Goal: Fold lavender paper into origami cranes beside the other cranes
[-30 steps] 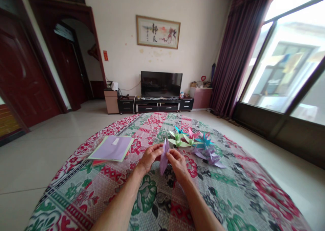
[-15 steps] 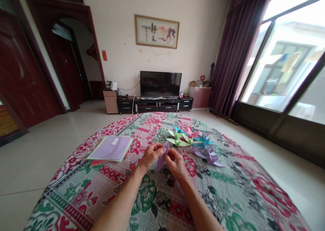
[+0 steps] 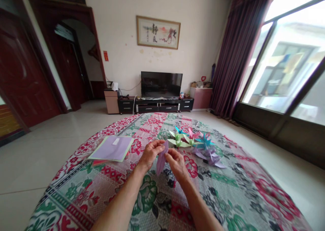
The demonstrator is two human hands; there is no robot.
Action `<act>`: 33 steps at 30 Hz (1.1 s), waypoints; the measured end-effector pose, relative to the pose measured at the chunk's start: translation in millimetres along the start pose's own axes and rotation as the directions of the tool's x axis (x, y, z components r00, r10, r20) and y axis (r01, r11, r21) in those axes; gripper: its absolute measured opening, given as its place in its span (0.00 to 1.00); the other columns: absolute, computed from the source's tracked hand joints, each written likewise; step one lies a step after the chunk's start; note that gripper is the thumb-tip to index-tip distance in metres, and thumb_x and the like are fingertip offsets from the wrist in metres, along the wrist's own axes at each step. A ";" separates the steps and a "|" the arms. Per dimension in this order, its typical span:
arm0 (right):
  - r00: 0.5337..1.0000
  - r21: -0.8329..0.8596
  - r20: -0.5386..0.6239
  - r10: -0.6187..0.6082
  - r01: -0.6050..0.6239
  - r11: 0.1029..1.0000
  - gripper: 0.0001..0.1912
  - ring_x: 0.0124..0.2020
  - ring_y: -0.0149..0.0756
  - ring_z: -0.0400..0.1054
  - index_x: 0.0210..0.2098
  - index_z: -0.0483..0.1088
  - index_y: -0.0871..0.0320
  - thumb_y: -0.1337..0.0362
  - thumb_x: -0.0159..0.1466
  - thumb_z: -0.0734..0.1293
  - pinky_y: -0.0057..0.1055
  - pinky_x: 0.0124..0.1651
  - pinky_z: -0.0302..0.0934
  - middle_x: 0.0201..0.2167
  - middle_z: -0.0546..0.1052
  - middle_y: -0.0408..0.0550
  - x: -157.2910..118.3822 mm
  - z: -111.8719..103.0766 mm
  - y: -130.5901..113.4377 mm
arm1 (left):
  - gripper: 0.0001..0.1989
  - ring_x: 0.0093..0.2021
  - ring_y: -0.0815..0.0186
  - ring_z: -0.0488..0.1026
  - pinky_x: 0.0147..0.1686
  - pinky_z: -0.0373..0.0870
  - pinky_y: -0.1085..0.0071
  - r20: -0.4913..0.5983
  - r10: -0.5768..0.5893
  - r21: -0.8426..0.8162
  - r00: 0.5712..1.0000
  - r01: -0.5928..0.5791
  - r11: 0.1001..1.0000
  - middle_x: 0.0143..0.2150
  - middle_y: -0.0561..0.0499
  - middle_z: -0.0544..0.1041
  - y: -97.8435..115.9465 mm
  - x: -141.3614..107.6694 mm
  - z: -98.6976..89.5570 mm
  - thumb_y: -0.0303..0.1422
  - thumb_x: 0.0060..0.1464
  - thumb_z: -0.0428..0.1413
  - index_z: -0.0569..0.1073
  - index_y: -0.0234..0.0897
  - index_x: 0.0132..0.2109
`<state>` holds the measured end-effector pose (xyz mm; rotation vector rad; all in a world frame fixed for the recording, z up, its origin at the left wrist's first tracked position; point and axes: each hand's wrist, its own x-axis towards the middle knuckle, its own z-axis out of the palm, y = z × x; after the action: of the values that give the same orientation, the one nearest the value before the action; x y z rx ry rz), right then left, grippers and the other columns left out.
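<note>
A piece of folded purple paper (image 3: 160, 165) is held up over the near middle of a round, cloth-covered worktop (image 3: 218, 200), between a person's two bare hands. It is narrow and pointed, and it leans slightly, its upper tip to the right and its lower tip to the left; whether the lower tip touches the cloth I cannot tell. The left hand (image 3: 150, 155) grips it near the top, fingers closed on its left side with the thumb across the near face. The right hand (image 3: 177, 163) pinches its right edge a little lower, fingers bent and closed. To the left, well apart from the hands, lies a stack of paper sheets (image 3: 108, 150), purple on top with green and reddish edges showing beneath; a small white slip (image 3: 116, 141) rests on it. To the right and farther off sits a cluster of folded paper shapes with pointed tips: green ones (image 3: 178, 142) nearest the paper in hand, blue ones (image 3: 205, 141) and pink ones (image 3: 193, 134) among and beyond them, and purple ones (image 3: 212, 158) at the near right. Beyond the worktop, a television (image 3: 161, 84) stands on a low dark cabinet (image 3: 167, 108) against the far wall.
</note>
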<state>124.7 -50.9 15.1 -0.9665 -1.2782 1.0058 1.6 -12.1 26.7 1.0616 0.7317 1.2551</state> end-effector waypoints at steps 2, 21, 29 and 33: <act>0.999 0.053 -0.007 0.034 -0.034 0.998 0.10 0.24 0.29 0.62 0.29 0.71 0.60 0.59 0.52 0.66 0.26 0.30 0.58 0.23 0.72 0.42 0.4 0.5 -0.2 | 0.20 0.26 0.72 0.69 0.31 0.63 0.75 -0.005 -0.013 0.000 1.000 0.013 1.000 0.27 0.54 0.74 1.3 -0.9 -0.3 0.35 0.36 0.64 0.73 0.33 0.39; 0.986 0.404 -0.026 0.166 -0.141 0.904 0.13 0.27 0.30 0.67 0.35 0.72 0.57 0.57 0.52 0.69 0.29 0.35 0.62 0.27 0.75 0.43 5.4 -7.0 17.9 | 0.23 0.26 0.71 0.70 0.28 0.64 0.76 0.075 -0.119 -0.091 0.990 0.126 0.988 0.28 0.55 0.74 -5.3 -6.8 -3.7 0.30 0.37 0.63 0.66 0.35 0.43; 0.986 0.174 0.033 0.164 -0.168 0.970 0.18 0.42 0.38 0.66 0.43 0.72 0.52 0.54 0.55 0.66 0.32 0.43 0.59 0.40 0.75 0.44 2.0 -8.2 16.9 | 0.20 0.20 0.74 0.67 0.21 0.60 0.78 0.099 -0.163 -0.071 0.982 0.171 0.983 0.24 0.56 0.73 -8.5 -8.3 -3.8 0.32 0.38 0.63 0.66 0.36 0.40; 0.985 0.195 0.042 0.165 -0.170 0.966 0.18 0.40 0.38 0.67 0.42 0.72 0.54 0.52 0.55 0.67 0.33 0.44 0.59 0.38 0.76 0.45 1.9 -6.3 17.4 | 0.18 0.22 0.72 0.69 0.23 0.62 0.77 0.100 -0.179 -0.041 0.979 0.184 0.982 0.24 0.56 0.73 -10.1 -8.3 -4.3 0.34 0.38 0.63 0.67 0.36 0.38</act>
<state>130.2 -44.2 -1.4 -0.9209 -1.1056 1.2556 -0.1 -19.0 14.9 0.9842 0.7036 1.0536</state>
